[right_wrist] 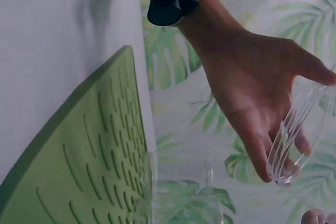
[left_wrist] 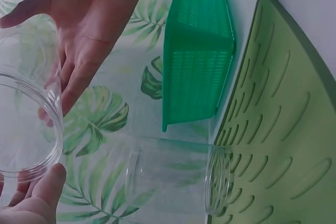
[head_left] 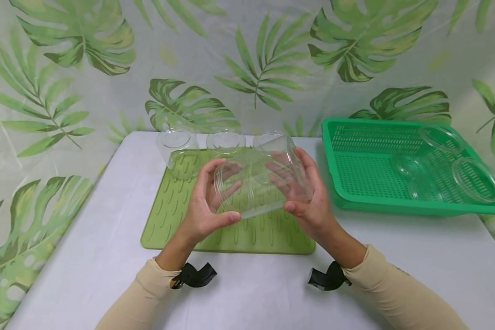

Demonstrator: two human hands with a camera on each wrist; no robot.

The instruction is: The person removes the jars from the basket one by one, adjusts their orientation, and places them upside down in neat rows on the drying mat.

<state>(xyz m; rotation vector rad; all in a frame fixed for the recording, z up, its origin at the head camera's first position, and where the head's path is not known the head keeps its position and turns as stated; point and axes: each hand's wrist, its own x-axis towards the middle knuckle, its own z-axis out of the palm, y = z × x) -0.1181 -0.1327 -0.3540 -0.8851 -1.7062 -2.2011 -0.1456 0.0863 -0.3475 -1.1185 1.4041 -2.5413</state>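
Note:
Both hands hold a clear plastic jar [head_left: 253,185] on its side, raised over a green draining mat [head_left: 165,231]. The left hand [head_left: 204,206] grips the ridged mouth end, its thumb along the near side. At the base end, the right hand [head_left: 313,204] wraps fingers behind and thumb in front. The left wrist view catches the jar's open rim [left_wrist: 59,135] pointing my left; in the right wrist view the rim [right_wrist: 286,156] meets the left hand's fingers. Three similar jars stand mouth down at the mat's far side, among them the leftmost jar [head_left: 177,158].
A green slotted basket [head_left: 396,199] stands at the right, holding two more clear jars, one being the front jar [head_left: 476,181]. White cloth [head_left: 247,293] covers the table. Behind hangs a leaf-print curtain [head_left: 272,59]. Each wrist wears a black camera mount [head_left: 195,275].

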